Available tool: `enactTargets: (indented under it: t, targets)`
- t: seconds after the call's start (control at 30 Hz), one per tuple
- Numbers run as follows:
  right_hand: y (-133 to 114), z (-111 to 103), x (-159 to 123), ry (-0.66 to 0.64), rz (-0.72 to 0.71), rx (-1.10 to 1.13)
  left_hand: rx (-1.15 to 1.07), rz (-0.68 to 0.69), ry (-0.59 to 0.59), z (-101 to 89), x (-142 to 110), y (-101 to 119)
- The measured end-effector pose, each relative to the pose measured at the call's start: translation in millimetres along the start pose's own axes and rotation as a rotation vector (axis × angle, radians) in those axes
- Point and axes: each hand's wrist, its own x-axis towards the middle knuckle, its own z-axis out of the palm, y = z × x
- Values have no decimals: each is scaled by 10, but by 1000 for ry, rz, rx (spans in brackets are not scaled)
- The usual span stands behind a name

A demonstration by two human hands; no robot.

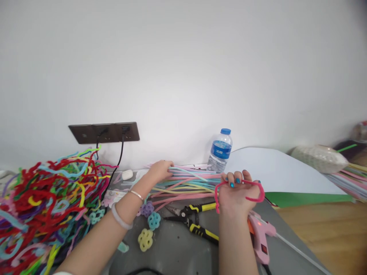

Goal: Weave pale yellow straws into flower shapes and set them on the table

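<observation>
My left hand point(161, 170) reaches to the back of the grey table, its fingers curled at a bundle of pastel pipe cleaners point(186, 183). The fingertips are partly hidden, but some stems run out to the right from under them. Palm up, my right hand point(238, 191) has its fingers bent over a bright pink-red pipe cleaner point(260, 193), which curves out on both sides of the hand. Black and yellow pliers point(189, 219) lie between my arms. Beside my right forearm is a pink hot glue gun point(260, 240) with a glue stick in it.
A large heap of colourful pipe cleaners point(54, 202) fills the left. Small flower shapes point(145, 240) lie near the pliers. A water bottle point(220, 151) stands against the wall by a white sheet point(281, 172). Cables hang from the wall sockets point(104, 133).
</observation>
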Motion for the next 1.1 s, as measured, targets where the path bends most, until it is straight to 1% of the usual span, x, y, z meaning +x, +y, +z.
enactTargets:
  t: [0.13,0.2,0.27,0.33,0.4,0.47,0.53,0.67,0.73,0.8,0.9,0.97,1.1]
  targets:
    - [-17,1,-6,-12,19,16,-4,80,-105,-3,-80,70]
    - [-25,7,-10,-5,30,26,-12,114,-131,-26,-102,84]
    - [-27,9,-9,-8,38,30,-3,106,-109,-45,-92,62]
    - [-22,9,-3,-17,42,24,23,68,-49,-44,-57,7]
    - [-19,11,0,-23,46,16,49,30,17,-11,-22,-58]
    - [-22,29,-11,-28,70,17,60,9,50,50,-3,-110]
    - [-27,69,-46,-72,123,21,57,3,48,127,0,-136]
    - [-21,185,-167,-265,262,3,46,-15,27,258,12,-129]
    - [-7,228,-216,-305,310,-2,35,-30,21,277,37,-126]
    - [4,246,-238,-316,334,-7,7,-34,25,252,68,-137]
    - [11,234,-232,-315,325,-14,-80,-16,22,130,102,-182]
    - [15,218,-222,-312,313,-15,-161,21,-3,12,108,-219]
    - [37,201,-215,-325,311,-24,-330,145,-56,-206,98,-279]
